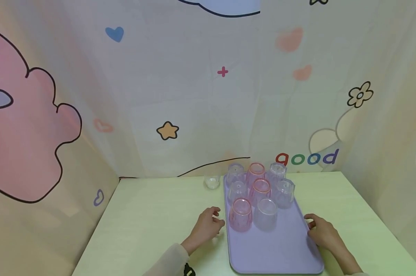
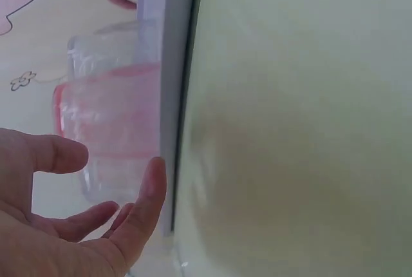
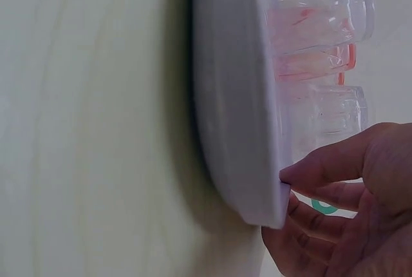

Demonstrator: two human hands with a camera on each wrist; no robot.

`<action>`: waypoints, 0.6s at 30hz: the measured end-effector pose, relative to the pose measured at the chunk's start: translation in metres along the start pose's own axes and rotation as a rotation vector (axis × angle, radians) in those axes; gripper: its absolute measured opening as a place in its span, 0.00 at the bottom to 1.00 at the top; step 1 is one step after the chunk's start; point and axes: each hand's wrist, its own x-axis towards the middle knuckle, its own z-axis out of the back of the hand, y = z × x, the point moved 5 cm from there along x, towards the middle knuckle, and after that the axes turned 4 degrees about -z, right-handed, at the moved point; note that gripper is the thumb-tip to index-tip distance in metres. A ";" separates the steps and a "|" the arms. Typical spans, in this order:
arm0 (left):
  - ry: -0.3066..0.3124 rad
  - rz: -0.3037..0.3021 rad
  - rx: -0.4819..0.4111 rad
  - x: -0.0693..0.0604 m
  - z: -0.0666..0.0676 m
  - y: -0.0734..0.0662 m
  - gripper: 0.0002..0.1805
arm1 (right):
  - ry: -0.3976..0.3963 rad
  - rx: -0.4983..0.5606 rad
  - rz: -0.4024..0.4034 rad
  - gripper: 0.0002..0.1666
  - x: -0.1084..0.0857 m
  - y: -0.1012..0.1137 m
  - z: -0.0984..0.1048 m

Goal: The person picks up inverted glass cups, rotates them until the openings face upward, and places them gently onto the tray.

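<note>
A lilac tray point(image 1: 280, 251) lies on the table with several clear and pink glasses standing on its far part. In its nearest row are a pink glass point(image 1: 241, 216) and a clear glass point(image 1: 266, 216). My left hand point(image 1: 208, 224) is beside the tray's left edge, its thumb and fingers apart and nothing between them. In the left wrist view, one fingertip is close to the tray wall point(image 2: 172, 96); whether it touches cannot be told. At the right edge, my right hand point(image 3: 341, 206) pinches the tray rim point(image 3: 273, 129) between thumb and curled fingers.
A small clear glass point(image 1: 212, 181) stands on the table, just left of the tray's far corner. The pale table point(image 1: 149, 222) extends to both sides of the tray. A printed curtain point(image 1: 194, 96) encloses the table at the back and sides.
</note>
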 end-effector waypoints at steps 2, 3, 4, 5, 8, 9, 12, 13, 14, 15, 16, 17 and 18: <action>-0.028 -0.041 0.074 0.005 0.011 -0.004 0.24 | -0.003 -0.001 -0.002 0.32 0.000 0.000 0.000; -0.042 -0.061 0.106 0.008 0.016 -0.007 0.23 | -0.004 -0.003 -0.002 0.32 0.000 -0.001 0.000; -0.057 -0.081 0.139 0.011 0.021 -0.010 0.23 | -0.007 -0.005 -0.002 0.32 0.000 -0.001 0.000; -0.068 -0.101 0.170 0.013 0.026 -0.014 0.22 | -0.007 -0.006 -0.001 0.32 0.001 -0.001 0.000; -0.092 -0.164 0.284 0.019 0.037 -0.025 0.23 | -0.009 -0.007 -0.006 0.33 0.001 0.000 0.001; -0.097 -0.185 0.330 0.021 0.040 -0.028 0.23 | -0.007 -0.006 -0.006 0.32 0.001 -0.001 0.001; -0.098 -0.251 0.463 0.029 0.048 -0.038 0.24 | -0.002 0.000 -0.006 0.32 0.001 -0.001 0.000; -0.097 -0.272 0.502 0.031 0.051 -0.041 0.25 | 0.000 0.002 -0.008 0.33 0.000 -0.001 -0.001; -0.100 -0.294 0.537 0.034 0.054 -0.044 0.25 | 0.002 0.003 -0.006 0.32 0.000 -0.002 -0.001; -0.100 -0.311 0.566 0.037 0.057 -0.048 0.26 | 0.002 0.004 -0.007 0.32 0.000 -0.002 -0.002; -0.097 -0.322 0.591 0.041 0.060 -0.050 0.26 | 0.002 0.005 -0.007 0.32 0.000 -0.002 -0.002; -0.095 -0.331 0.615 0.045 0.063 -0.053 0.27 | 0.003 0.006 -0.009 0.32 0.000 -0.002 -0.002; -0.090 -0.334 0.634 0.048 0.066 -0.055 0.28 | 0.001 0.007 -0.013 0.33 0.000 -0.002 -0.002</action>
